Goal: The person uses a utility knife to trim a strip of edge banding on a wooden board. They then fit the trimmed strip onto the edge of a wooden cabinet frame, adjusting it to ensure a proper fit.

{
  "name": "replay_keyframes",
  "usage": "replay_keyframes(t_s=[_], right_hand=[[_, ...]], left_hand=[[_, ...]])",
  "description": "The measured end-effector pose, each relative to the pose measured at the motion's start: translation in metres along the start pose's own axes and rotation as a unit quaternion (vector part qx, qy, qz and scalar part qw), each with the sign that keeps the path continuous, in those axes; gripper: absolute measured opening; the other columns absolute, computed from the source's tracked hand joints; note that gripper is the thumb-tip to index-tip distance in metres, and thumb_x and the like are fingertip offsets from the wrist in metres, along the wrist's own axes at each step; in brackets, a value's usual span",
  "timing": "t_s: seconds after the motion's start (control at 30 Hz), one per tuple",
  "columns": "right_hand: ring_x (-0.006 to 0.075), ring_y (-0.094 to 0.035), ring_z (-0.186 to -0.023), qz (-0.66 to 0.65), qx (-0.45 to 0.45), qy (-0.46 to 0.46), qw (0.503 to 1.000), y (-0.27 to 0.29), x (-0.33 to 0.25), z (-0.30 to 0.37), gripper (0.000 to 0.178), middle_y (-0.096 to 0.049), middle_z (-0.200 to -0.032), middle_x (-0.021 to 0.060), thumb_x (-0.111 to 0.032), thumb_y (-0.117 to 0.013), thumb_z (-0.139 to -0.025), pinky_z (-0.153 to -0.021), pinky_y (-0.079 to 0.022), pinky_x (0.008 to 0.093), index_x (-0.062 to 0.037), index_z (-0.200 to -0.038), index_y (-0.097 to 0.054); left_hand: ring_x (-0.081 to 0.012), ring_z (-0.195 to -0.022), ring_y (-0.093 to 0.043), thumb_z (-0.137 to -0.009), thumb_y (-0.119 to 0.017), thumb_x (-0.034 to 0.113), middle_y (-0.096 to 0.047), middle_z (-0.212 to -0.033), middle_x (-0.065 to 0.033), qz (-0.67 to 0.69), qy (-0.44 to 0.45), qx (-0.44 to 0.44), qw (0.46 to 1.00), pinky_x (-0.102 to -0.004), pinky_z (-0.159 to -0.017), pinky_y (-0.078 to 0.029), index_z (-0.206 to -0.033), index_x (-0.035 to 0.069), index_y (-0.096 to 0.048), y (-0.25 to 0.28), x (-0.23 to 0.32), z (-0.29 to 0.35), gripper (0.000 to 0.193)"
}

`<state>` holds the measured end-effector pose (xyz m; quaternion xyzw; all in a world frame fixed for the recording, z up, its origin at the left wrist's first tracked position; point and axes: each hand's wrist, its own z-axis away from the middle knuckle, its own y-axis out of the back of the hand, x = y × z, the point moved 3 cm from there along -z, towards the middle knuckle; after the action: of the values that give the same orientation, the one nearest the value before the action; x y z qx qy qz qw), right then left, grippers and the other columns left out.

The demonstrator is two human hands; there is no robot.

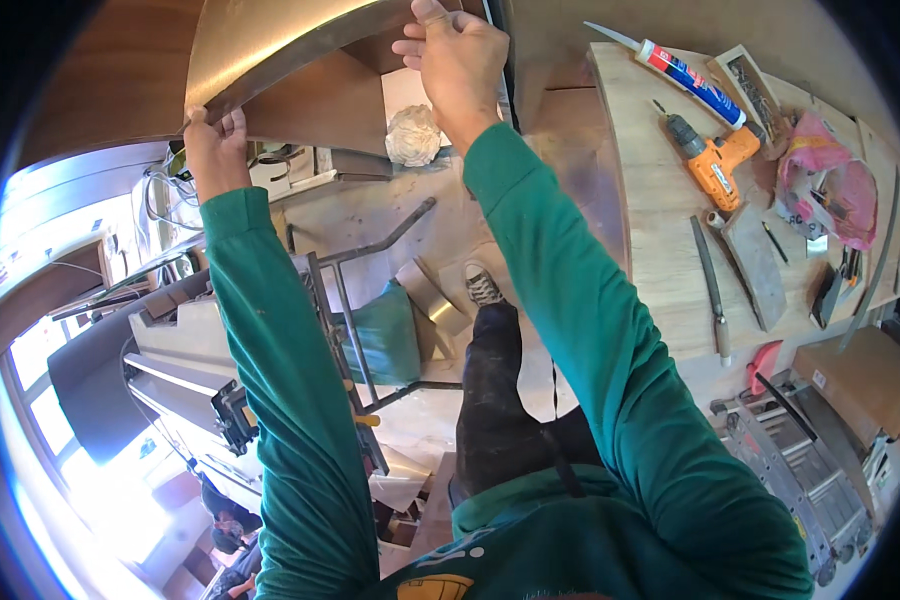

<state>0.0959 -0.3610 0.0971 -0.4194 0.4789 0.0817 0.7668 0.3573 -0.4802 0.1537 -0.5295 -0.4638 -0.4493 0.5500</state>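
A glossy gold-brown panel [260,45] with a dark, curved-looking front edge spans the upper left. My left hand [218,150] pinches its near left corner, thumb and fingers closed at the edge. At the other end of that edge is my right hand [460,70], fingers curled and thumb against the panel's right end. Part of its grip is cut off by the top of the picture. Under the panel is an open brown cabinet space [315,100]. A crumpled cream-coloured wad [413,136] sits below my right hand.
On the wooden worktop [660,290] at right lie an orange drill [715,165], a sealant tube [692,85], a file [710,285] and a pink plastic bag [828,180]. A metal-framed stand [345,320] is between my arms; a ladder [800,480] lies lower right. Another person [232,530] is lower left.
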Motion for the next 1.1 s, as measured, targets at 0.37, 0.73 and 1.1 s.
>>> replay_keyframes(t_s=[0.37,0.73,1.1], right_hand=[[0.0198,-0.069,-0.063,0.114,-0.02,-0.007,0.993,0.015,-0.029,0.001,0.03,-0.071,-0.076,0.0127,-0.023,-0.08,-0.093,-0.057,-0.053,0.0318,0.0049,-0.091,-0.068],[0.0253,-0.069,-0.069,0.529,0.018,0.257,0.809,0.022,-0.086,0.0,0.043,-0.072,-0.079,0.0169,-0.032,-0.086,-0.081,-0.066,-0.055,0.0383,0.005,-0.093,-0.067],[0.0355,-0.069,-0.08,0.463,-0.016,0.367,0.807,0.025,-0.071,-0.01,0.029,-0.07,-0.087,0.0246,-0.015,-0.081,-0.086,-0.072,-0.053,0.0424,0.0043,-0.098,-0.064]], left_hand=[[-0.0186,-0.103,-0.066,-0.098,-0.056,-0.004,-0.063,-0.12,-0.0148,-0.119,-0.156,-0.054,0.979,-0.0287,-0.088,-0.058,-0.129,-0.009,-0.054,0.033,-0.025,-0.031,0.032],[-0.0406,-0.118,-0.063,-0.099,-0.07,0.023,-0.044,-0.141,-0.0308,0.09,-0.024,0.339,0.936,-0.0477,-0.097,-0.059,-0.132,-0.011,-0.048,-0.016,-0.02,-0.009,0.051],[-0.0254,-0.096,-0.062,-0.086,-0.079,0.021,-0.069,-0.099,-0.0029,-0.345,-0.67,0.029,0.656,-0.0424,-0.088,-0.043,-0.119,0.015,-0.073,-0.179,-0.028,0.079,0.034]])
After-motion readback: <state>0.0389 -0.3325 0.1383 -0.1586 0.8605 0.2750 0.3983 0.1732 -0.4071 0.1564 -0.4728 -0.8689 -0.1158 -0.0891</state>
